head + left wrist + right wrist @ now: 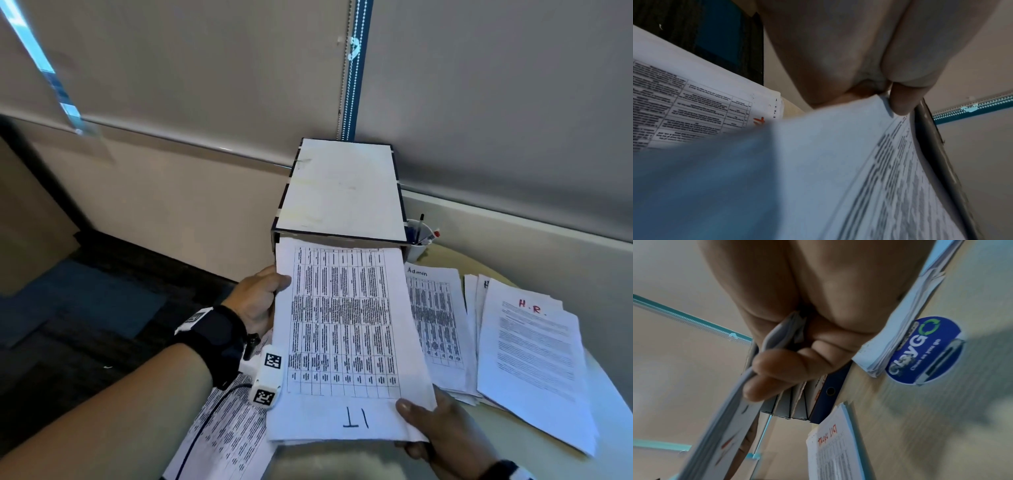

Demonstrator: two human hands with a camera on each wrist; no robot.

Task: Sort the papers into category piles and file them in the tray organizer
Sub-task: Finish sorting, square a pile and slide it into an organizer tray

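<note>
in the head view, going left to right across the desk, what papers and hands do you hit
left hand → IT stack held in both hands, far end at the tray organizer → Admin pile → H.R. pile. The right hand grips the IT stack's near right corner.

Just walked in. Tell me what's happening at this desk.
A person is filing sorted papers. Both hands hold the IT stack: the left hand grips its left edge, the right hand pinches its near right corner. The stack's far end is at the mouth of the tray organizer, under its top. The Admin pile and the H.R. pile lie on the desk to the right, not yet filed.
</note>
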